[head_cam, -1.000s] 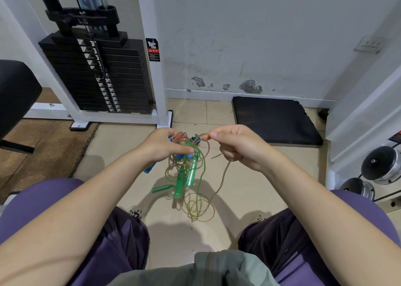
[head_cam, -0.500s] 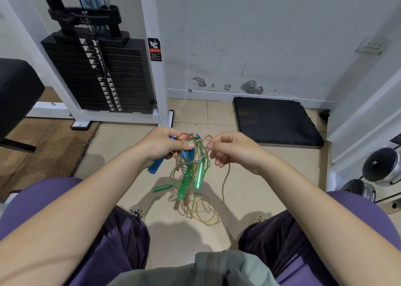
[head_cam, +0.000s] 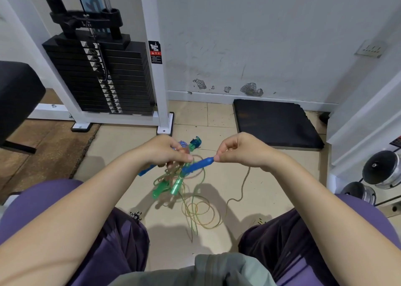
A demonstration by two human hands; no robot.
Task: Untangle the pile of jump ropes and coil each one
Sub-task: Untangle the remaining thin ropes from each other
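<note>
Left hand gripping the knotted jump ropes above the floor to anchor them, right hand pinching a blue handle by its tip, likely to draw it free, loose loops trailing between the knees.

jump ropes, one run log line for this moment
stage: untangling | left hand: grips rope tangle | right hand: pinches blue handle tip | green handles: hanging | coiled: none
</note>
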